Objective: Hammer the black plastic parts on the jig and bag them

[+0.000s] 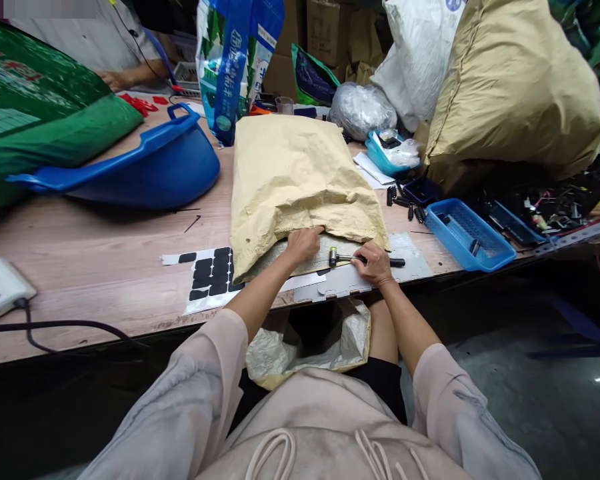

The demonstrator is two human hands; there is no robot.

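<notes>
A large tan paper sack (295, 157) lies on the table in front of me, its woven-lined mouth facing my body. My left hand (304, 245) is at the mouth, fingers curled on the sack's edge. My right hand (373, 263) is closed around a small hammer (347, 257); the yellow-tipped head points left and the black grip sticks out to the right. The fingers of this hand also lie near the sack's right corner. Under the sack's front edge are a grey flat sheet (413, 259) and a sheet of black stickers (213, 272), both partly covered.
A blue scoop-shaped basin (155, 167) stands left, with a white device (3, 288) and its cable nearer. At right are a blue basket (473, 233), small black parts (410, 207) and a bulging tan sack (515, 93). Across the table, another person's hand (114, 81) shows.
</notes>
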